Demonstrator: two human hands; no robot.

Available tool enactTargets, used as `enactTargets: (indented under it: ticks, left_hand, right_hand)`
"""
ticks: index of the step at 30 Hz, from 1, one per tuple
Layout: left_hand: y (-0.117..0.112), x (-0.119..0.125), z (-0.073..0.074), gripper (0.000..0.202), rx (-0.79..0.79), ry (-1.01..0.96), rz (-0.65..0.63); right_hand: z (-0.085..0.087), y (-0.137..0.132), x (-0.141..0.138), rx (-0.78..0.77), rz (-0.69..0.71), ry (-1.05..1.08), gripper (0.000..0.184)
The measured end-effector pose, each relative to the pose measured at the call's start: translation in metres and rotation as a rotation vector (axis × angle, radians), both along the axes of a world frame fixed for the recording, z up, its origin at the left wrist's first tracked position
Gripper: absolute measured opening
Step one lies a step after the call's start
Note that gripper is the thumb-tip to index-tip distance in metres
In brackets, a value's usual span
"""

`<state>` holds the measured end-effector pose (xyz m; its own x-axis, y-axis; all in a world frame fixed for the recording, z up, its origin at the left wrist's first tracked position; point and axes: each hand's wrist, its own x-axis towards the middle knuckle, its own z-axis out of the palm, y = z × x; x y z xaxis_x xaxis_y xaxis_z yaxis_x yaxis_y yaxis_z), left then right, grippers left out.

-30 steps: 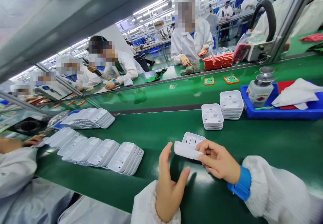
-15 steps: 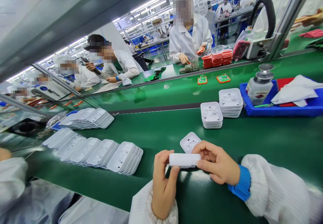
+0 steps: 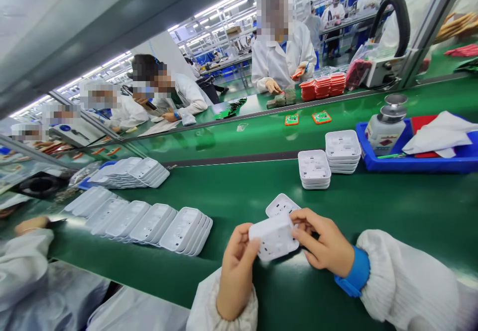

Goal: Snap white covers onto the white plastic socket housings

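Note:
Between my two hands a white plastic housing [image 3: 274,239] is held tilted above the green work surface, its face with small dark slots turned partly toward me. My left hand [image 3: 239,266] pinches its left end between thumb and fingers. At the right end, my right hand [image 3: 323,241], with a blue band on the wrist, grips the edge with closed fingers. Just behind lies another white housing [image 3: 281,205], partly hidden by the held one and my right fingers. Farther back stand two short stacks of white housings, a nearer stack [image 3: 314,169] and a farther stack [image 3: 342,151].
Leaning rows of white housings [image 3: 182,229] lie at the left. At the right sits a blue tray [image 3: 418,164] with a pump bottle [image 3: 384,127] and white cloths. Orange-edged circuit boards [image 3: 321,117] lie on the belt behind. A neighbour's hand [image 3: 33,225] is at far left.
The housing in my hands has been tipped from edge-on so its slotted face shows. The orange-edged boards have shifted left, and the neighbour's hand at far left has reached further in.

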<state>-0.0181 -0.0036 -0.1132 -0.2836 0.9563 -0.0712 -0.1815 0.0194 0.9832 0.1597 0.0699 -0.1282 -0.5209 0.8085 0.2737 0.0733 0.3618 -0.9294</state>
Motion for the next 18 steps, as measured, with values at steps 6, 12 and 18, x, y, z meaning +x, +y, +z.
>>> enactTargets:
  ticks: [6, 12, 18]
  left_hand:
    - [0.012, -0.019, 0.007, 0.031, -0.086, -0.700, -0.002]
    - [0.007, -0.021, -0.005, 0.040, 0.003, -0.907, -0.258]
    - [0.006, -0.019, -0.007, 0.044, 0.098, -0.908, -0.254]
  right_hand:
    - [-0.002, 0.000, -0.003, 0.119, 0.056, -0.113, 0.019]
    - [-0.008, 0.002, -0.004, 0.170, 0.038, -0.143, 0.018]
    - [-0.008, 0.003, -0.003, 0.193, -0.006, -0.168, 0.014]
